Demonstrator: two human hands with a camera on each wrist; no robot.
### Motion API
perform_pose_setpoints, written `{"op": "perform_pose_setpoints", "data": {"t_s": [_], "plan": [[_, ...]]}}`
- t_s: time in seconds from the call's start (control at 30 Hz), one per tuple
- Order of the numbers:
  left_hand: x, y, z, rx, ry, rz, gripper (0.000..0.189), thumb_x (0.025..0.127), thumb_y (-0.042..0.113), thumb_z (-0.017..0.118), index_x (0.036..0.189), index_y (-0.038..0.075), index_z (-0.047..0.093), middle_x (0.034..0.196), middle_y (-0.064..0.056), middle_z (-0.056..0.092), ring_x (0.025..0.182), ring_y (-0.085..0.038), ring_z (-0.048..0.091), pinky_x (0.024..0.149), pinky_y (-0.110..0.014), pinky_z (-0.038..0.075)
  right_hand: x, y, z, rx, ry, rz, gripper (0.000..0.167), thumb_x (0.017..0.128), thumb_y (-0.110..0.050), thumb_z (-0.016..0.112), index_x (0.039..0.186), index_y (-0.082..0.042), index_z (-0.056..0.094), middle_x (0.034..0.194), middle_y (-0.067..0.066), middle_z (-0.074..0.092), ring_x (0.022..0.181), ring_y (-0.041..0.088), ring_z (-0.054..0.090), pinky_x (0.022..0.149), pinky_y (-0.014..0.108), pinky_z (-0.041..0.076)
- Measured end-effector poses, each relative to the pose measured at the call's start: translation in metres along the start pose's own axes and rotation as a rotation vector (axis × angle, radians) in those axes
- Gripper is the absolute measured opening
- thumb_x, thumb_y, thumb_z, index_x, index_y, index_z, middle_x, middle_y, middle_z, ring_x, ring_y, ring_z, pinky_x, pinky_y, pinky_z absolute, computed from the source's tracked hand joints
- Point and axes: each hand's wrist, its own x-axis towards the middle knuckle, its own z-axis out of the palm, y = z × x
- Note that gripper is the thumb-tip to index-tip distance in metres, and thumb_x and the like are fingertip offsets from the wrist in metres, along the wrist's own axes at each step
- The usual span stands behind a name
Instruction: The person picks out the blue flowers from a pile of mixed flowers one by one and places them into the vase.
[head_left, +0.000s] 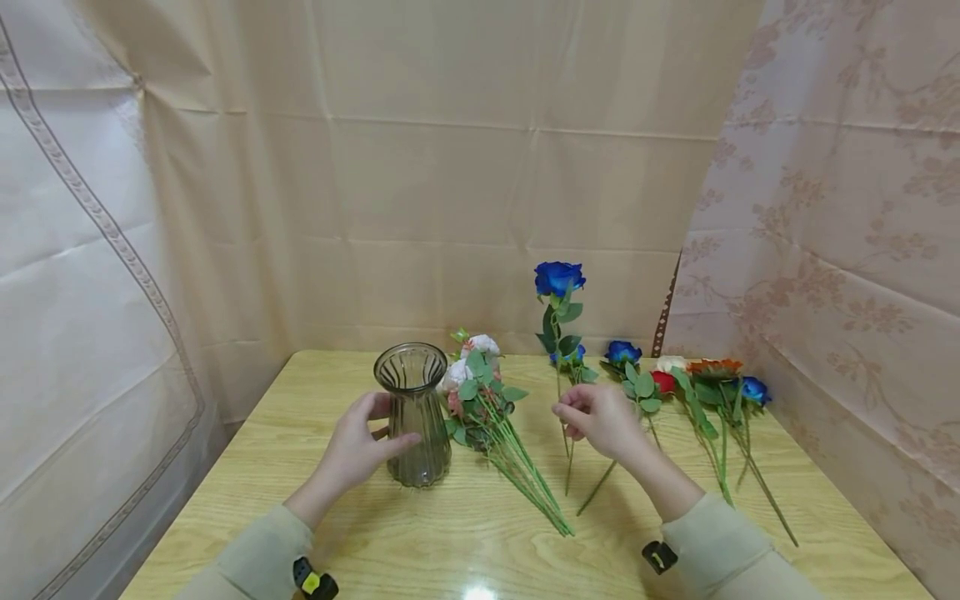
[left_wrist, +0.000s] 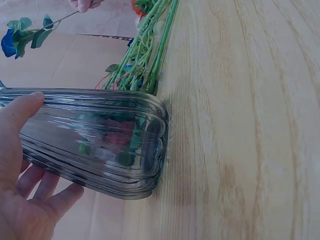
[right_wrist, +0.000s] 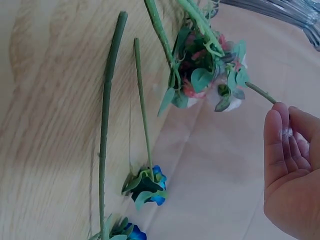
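A grey fluted glass vase (head_left: pixel 422 446) stands upright on the table, left of the middle. My left hand (head_left: pixel 352 446) holds it from the left side, thumb across the front and fingers behind; the left wrist view shows the thumb and fingers around the glass (left_wrist: pixel 95 150). My right hand (head_left: pixel 606 422) pinches the stem of a blue artificial rose (head_left: pixel 558 279) between thumb and fingertips. This rose is held upright, its bloom well above the table, and the stem's lower end (right_wrist: pixel 260 92) pokes out past the fingers.
A bunch of white and pink flowers (head_left: pixel 476 375) lies right of the vase, its green stems (head_left: pixel 528 479) pointing forward. More blue roses (head_left: pixel 622 352), a red flower (head_left: pixel 663 382) and an orange flower (head_left: pixel 715 368) lie along the right side. Curtains surround the wooden table (head_left: pixel 262 500).
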Motion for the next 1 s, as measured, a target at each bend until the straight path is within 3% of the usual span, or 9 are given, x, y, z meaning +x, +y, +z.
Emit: {"op": "perform_pose_setpoints", "data": {"t_s": [0.4, 0.5, 0.83, 1.0], "plan": [[-0.0007, 0.0013, 0.0000, 0.000, -0.004, -0.002, 0.069, 0.079, 0.034, 0.090, 0.133, 0.008, 0.055, 0.126, -0.009, 0.061, 0.119, -0.030, 0.058, 0.097, -0.051, 0.054, -0.0021, 0.0039, 0.0066, 0.011, -0.019, -0.009, 0.013, 0.097, -0.016, 0.072, 0.089, -0.006, 0.069, 0.073, 0.006, 0.068, 0.060, 0.017, 0.066, 0.056, 0.032, 0.060], [-0.0006, 0.0021, 0.0000, 0.012, -0.002, -0.004, 0.070, 0.079, 0.035, 0.090, 0.133, 0.008, 0.055, 0.126, -0.010, 0.060, 0.119, -0.031, 0.058, 0.097, -0.051, 0.053, -0.0019, 0.0049, 0.0071, 0.015, -0.023, -0.001, 0.013, 0.097, -0.016, 0.072, 0.089, -0.007, 0.068, 0.074, 0.008, 0.068, 0.061, 0.017, 0.067, 0.059, 0.038, 0.061], [0.0001, 0.0037, -0.0001, 0.163, 0.011, 0.036, 0.073, 0.081, 0.043, 0.087, 0.133, 0.005, 0.054, 0.127, -0.011, 0.059, 0.118, -0.031, 0.057, 0.103, -0.053, 0.048, -0.0027, 0.0046, 0.0086, 0.008, -0.022, 0.029, 0.013, 0.097, -0.018, 0.073, 0.090, -0.009, 0.069, 0.071, 0.000, 0.067, 0.062, 0.018, 0.067, 0.060, 0.042, 0.061], [-0.0005, 0.0072, -0.0015, 0.218, 0.003, 0.008, 0.078, 0.081, 0.050, 0.085, 0.136, 0.005, 0.053, 0.131, -0.012, 0.058, 0.119, -0.033, 0.057, 0.102, -0.055, 0.048, -0.0027, 0.0043, 0.0082, 0.004, -0.023, 0.030, 0.012, 0.097, -0.018, 0.073, 0.089, -0.009, 0.069, 0.070, 0.001, 0.067, 0.062, 0.019, 0.067, 0.056, 0.032, 0.059]]}}
